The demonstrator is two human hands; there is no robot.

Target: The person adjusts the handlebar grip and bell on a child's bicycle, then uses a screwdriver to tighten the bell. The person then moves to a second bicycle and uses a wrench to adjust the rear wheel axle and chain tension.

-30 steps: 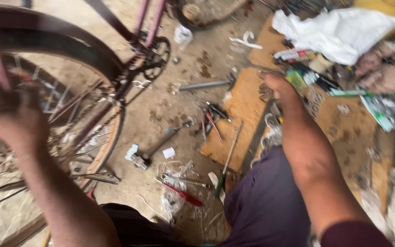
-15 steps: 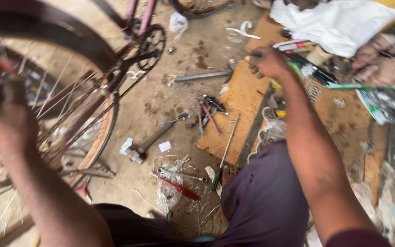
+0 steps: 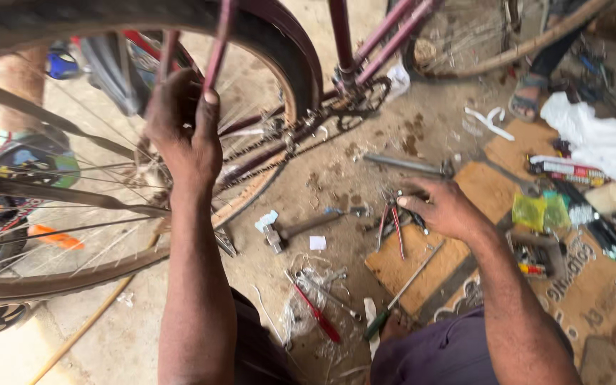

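My right hand (image 3: 445, 208) on the pliers (image 3: 393, 217); left hand (image 3: 183, 132) on the bicycle frame stay (image 3: 217, 50).
Pliers lie at the cardboard mat's (image 3: 401, 267) far-left corner, handles running toward me; right fingers curl onto them, grip unclear; left fingers clamp the maroon stay.

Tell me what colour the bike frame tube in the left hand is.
Maroon; the frame tube in the left hand shows in the head view.

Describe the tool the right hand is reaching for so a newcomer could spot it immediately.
Start at the cardboard sheet on the ground right of the bicycle wheel. At its upper edge, under the right hand, lie the pliers. Their red-trimmed handles, spread in a V, set them apart from the grey hammer to their left.
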